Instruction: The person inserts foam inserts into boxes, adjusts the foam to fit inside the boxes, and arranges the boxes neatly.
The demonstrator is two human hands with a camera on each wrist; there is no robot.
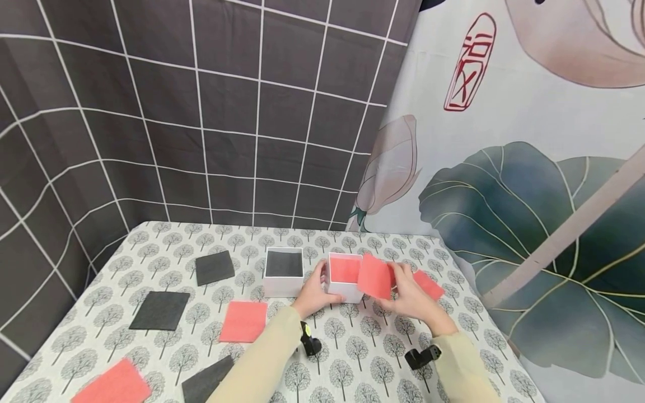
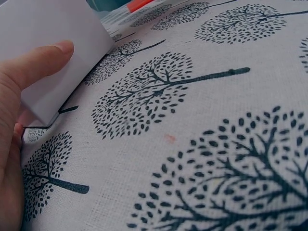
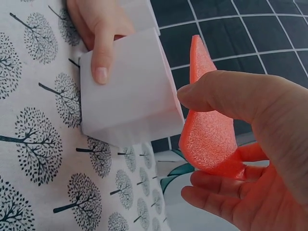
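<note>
My left hand (image 1: 311,295) grips a small white open-topped box (image 1: 347,291), its thumb lying along the front wall. Inside that box a red sheet (image 1: 345,270) shows. A square of red foam sheet (image 3: 209,139) is pinched in my right hand (image 1: 410,296), thumb on one face and fingers on the other. In the head view the sheet is tilted at the box's right rim; whether it touches the rim I cannot tell. The left wrist view has only the left thumb, part of the hand and the box wall.
Left of the gripped box stands a second white box (image 1: 284,287) with a black sheet inside. Black squares (image 1: 160,310) and red squares (image 1: 244,322) lie on the tree-print cloth to the left. Another red square (image 1: 428,285) lies beyond my right hand. A grid-patterned curtain (image 1: 227,112) hangs behind.
</note>
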